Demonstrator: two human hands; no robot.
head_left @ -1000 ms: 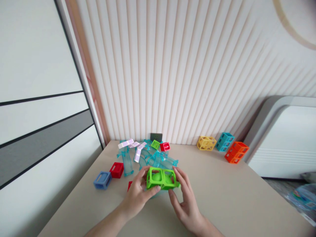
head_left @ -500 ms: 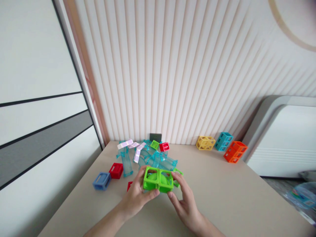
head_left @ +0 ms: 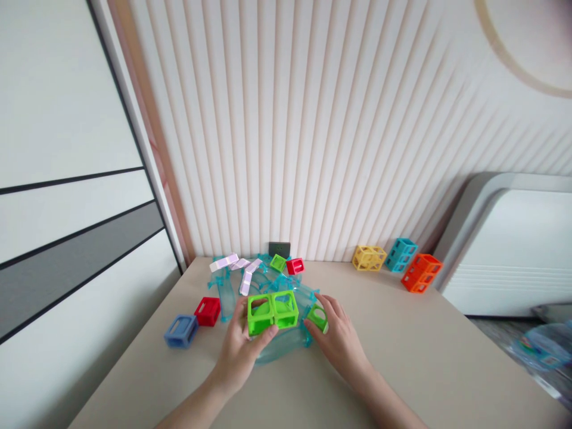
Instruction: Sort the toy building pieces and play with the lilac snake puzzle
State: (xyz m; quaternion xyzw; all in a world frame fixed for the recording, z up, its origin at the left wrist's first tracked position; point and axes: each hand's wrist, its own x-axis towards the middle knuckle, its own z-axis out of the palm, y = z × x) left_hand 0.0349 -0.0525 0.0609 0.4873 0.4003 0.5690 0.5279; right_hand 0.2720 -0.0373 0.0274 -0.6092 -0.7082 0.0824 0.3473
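Two bright green open-frame cube blocks [head_left: 272, 314], joined side by side, are raised off the table in my left hand [head_left: 239, 348], its thumb along the near lower edge. A single green cube block [head_left: 317, 317] is pinched between the thumb and fingers of my right hand [head_left: 338, 333], a short gap to the right of the joined pair. Behind and beneath both hands lie clear teal track pieces [head_left: 286, 345], partly hidden by the blocks.
On the left sit a red cube block [head_left: 208, 311] and a blue one [head_left: 181, 331]. Lilac strips [head_left: 224, 263], another green block [head_left: 277, 263] and a red block [head_left: 295, 266] lie at the back. Yellow [head_left: 369, 258], teal [head_left: 401, 255] and orange [head_left: 422, 273] block stacks stand back right, near the ribbed wall.
My right hand has let go of the joined green blocks and taken hold of a single green block. My left hand has shifted slightly left with the pair.
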